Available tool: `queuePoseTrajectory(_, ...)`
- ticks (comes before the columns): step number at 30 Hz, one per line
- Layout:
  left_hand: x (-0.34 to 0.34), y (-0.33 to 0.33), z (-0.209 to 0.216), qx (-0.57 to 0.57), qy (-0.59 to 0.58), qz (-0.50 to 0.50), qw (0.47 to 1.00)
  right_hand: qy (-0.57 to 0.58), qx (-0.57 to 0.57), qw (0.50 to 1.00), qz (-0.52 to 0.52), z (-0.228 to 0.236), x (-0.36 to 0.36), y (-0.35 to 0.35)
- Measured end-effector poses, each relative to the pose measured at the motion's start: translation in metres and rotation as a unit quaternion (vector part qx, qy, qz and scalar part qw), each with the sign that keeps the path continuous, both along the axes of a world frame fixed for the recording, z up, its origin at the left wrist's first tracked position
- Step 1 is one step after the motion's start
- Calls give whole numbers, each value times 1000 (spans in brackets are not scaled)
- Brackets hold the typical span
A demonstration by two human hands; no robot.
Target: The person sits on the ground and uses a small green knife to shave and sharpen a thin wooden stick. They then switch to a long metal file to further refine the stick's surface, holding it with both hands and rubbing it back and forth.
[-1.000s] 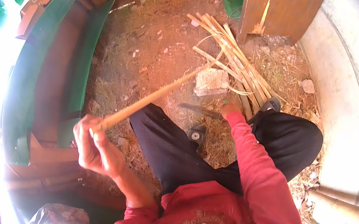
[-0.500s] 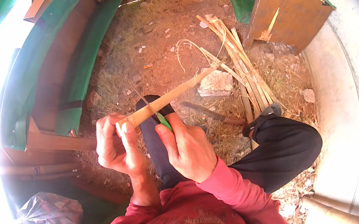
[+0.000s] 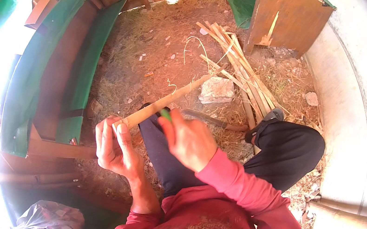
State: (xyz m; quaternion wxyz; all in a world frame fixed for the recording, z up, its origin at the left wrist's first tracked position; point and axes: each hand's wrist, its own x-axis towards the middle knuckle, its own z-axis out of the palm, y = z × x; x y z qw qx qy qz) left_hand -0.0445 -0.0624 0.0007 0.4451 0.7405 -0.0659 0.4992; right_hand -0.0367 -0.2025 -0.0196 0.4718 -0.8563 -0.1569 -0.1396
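Note:
A long flat bamboo strip (image 3: 178,94) slants from my left hand up toward a pale stone block. My left hand (image 3: 118,150) pinches its near end between thumb and fingers. My right hand (image 3: 193,139) is closed around a knife with a green handle (image 3: 165,114), close against the strip's right side. Motion smears that hand somewhat, and the blade is hardly visible. A thin pale shaving (image 3: 171,84) curls up from the strip's upper edge.
Beyond the stone block (image 3: 217,90) lies a pile of bamboo strips (image 3: 248,72). A larger blade with a wooden handle (image 3: 233,126) rests near my right foot. Green-covered benches (image 3: 84,68) line the left; a wooden cabinet (image 3: 290,21) stands far right. A plastic bag (image 3: 51,219) sits lower left.
My right hand with the knife has shifted slightly right and up along the strip. A thin curl now stands on the strip's upper edge. My left hand keeps its pinch.

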Motion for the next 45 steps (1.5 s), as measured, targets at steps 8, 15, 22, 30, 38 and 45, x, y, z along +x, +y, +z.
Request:
queuePoseTrajectory(8,2,7,-4,-4,-1,-3,1000,-11,-34,998,-49,-26,10,4)
queuePoseTrajectory(15,5,10,-5,12,-34,-46,998,48,-52,991,-115,-79,33,-35)
queuePoseTrajectory(22,2,-2,-1,-21,0,-52,998,-2,28,999,34,9,-15,-7)
queuePoseTrajectory(30,-3,7,4,46,2,-64,997,9,-6,1000,25,28,-26,-1)
queuePoseTrajectory(38,-6,6,3,55,19,-78,995,-24,19,1000,-1,21,-23,1)
queuePoseTrajectory(45,-10,18,8,125,56,-18,990,-78,-15,997,-24,-2,-13,11)
